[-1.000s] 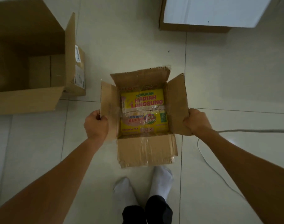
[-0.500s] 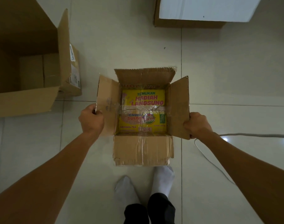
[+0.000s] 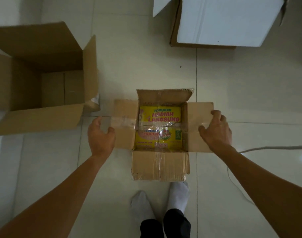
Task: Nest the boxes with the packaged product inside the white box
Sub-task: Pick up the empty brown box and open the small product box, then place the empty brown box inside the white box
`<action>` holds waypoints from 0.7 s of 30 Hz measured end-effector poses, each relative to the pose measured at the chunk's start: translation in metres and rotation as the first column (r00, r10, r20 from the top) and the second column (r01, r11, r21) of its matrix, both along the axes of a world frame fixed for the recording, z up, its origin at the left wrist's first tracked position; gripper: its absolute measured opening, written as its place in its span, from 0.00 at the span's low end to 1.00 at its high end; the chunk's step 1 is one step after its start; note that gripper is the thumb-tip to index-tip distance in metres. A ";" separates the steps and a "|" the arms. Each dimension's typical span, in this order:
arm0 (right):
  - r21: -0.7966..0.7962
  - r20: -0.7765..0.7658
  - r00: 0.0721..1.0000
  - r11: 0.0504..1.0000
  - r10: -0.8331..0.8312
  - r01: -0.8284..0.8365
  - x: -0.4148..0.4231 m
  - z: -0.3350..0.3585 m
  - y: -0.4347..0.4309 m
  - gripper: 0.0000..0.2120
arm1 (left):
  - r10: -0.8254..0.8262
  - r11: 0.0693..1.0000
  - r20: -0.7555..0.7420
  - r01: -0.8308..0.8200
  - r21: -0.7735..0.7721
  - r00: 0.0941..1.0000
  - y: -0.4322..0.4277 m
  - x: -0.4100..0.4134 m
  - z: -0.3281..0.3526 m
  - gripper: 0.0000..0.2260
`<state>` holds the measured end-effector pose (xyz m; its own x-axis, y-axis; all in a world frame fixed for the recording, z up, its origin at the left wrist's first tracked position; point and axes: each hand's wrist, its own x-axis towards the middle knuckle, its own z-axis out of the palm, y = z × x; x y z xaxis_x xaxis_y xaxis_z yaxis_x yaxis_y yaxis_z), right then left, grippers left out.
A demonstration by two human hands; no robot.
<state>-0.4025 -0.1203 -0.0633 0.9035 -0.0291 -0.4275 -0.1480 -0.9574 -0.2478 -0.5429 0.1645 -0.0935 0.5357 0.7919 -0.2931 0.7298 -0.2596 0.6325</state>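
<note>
A small brown cardboard box [image 3: 159, 166] stands on the tiled floor in front of my feet, all its flaps spread outward. Inside it lies a yellow packaged tea product [image 3: 159, 115] under clear wrap. My left hand [image 3: 101, 136] is at the outer edge of the left flap, fingers apart, thumb touching the flap. My right hand [image 3: 215, 131] rests flat on the right flap with fingers spread. A larger open brown box [image 3: 43, 117] stands at the left. The white box [image 3: 224, 21] stands at the far right, its white flap toward me.
A thin grey cable [image 3: 267, 148] runs over the floor at the right, just behind my right forearm. My feet in white socks [image 3: 178, 193] stand right behind the small box. Bare tiles separate the three boxes.
The small box has come down onto the floor. Its side flaps, held upright before, now lie flat outward. Both hands have let go of their grip and opened.
</note>
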 end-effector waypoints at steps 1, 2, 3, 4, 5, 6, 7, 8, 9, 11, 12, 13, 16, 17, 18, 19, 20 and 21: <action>0.012 0.012 1.000 1.000 0.015 -0.015 -0.001 0.009 0.010 0.29 | 0.019 1.000 0.007 -0.019 0.000 1.000 0.003 -0.003 0.008 0.22; 0.029 0.011 1.000 0.999 0.028 -0.028 -0.004 0.017 0.021 0.28 | 0.043 0.999 0.013 -0.043 0.001 0.999 0.008 -0.005 0.018 0.22; 0.047 -0.003 0.999 0.998 0.038 -0.038 -0.007 0.026 0.034 0.26 | 0.069 0.998 0.021 -0.069 0.000 0.997 0.013 -0.008 0.027 0.22; 0.072 -0.026 0.999 0.996 0.046 -0.044 -0.010 0.035 0.048 0.24 | 0.096 0.995 0.033 -0.096 -0.001 0.995 0.019 -0.011 0.036 0.21; 0.107 -0.055 0.997 0.993 0.054 -0.048 -0.013 0.042 0.062 0.23 | 0.122 0.993 0.046 -0.122 -0.002 0.991 0.027 -0.013 0.045 0.21; 0.153 -0.086 0.994 0.987 0.066 -0.052 -0.018 0.049 0.078 0.22 | 0.148 0.989 0.058 -0.148 -0.001 0.987 0.035 -0.016 0.053 0.20; 0.201 -0.110 0.990 0.978 0.083 -0.059 -0.022 0.055 0.095 0.21 | 0.171 0.985 0.069 -0.172 0.001 0.983 0.044 -0.018 0.059 0.20; 0.243 -0.128 0.987 0.968 0.100 -0.067 -0.026 0.059 0.112 0.20 | 0.191 0.981 0.079 -0.192 0.005 0.978 0.055 -0.021 0.064 0.19; 0.273 -0.144 0.983 0.959 0.116 -0.073 -0.029 0.061 0.129 0.20 | 0.209 0.978 0.085 -0.210 0.011 0.974 0.066 -0.024 0.066 0.19; 0.321 -0.200 0.968 0.943 0.153 -0.083 -0.033 0.062 0.164 0.21 | 0.235 0.971 0.086 -0.238 0.025 0.968 0.093 -0.031 0.067 0.18; 0.348 -0.230 0.957 0.934 0.175 -0.087 -0.035 0.061 0.181 0.21 | 0.240 0.970 0.084 -0.243 0.028 0.967 0.108 -0.034 0.065 0.18; 0.371 -0.246 0.949 0.924 0.196 -0.095 -0.034 0.059 0.197 0.21 | 0.239 0.970 0.081 -0.242 0.031 0.968 0.124 -0.037 0.063 0.18; 0.414 -0.274 0.935 0.905 0.226 -0.097 -0.031 0.048 0.247 0.23 | 0.308 0.950 0.040 -0.310 0.040 0.950 0.176 -0.047 0.051 0.19; 0.427 -0.284 0.933 0.900 0.222 -0.084 -0.029 0.045 0.262 0.23 | 0.334 0.941 0.030 -0.336 0.040 0.942 0.195 -0.050 0.047 0.19; 0.440 -0.289 0.933 0.895 0.217 -0.072 -0.027 0.041 0.277 0.24 | 0.346 0.937 0.029 -0.347 0.042 0.938 0.214 -0.052 0.044 0.19; 0.447 -0.283 0.936 0.892 0.211 -0.066 -0.025 0.036 0.290 0.24 | 0.344 0.937 0.038 -0.346 0.053 0.938 0.232 -0.053 0.041 0.19; 0.450 -0.272 0.941 0.891 0.203 -0.062 -0.022 0.032 0.302 0.25 | 0.339 0.937 0.048 -0.342 0.076 0.939 0.251 -0.054 0.037 0.19; 0.449 -0.260 0.947 0.892 0.190 -0.056 -0.019 0.028 0.314 0.26 | 0.339 0.934 0.048 -0.342 0.105 0.939 0.269 -0.055 0.034 0.19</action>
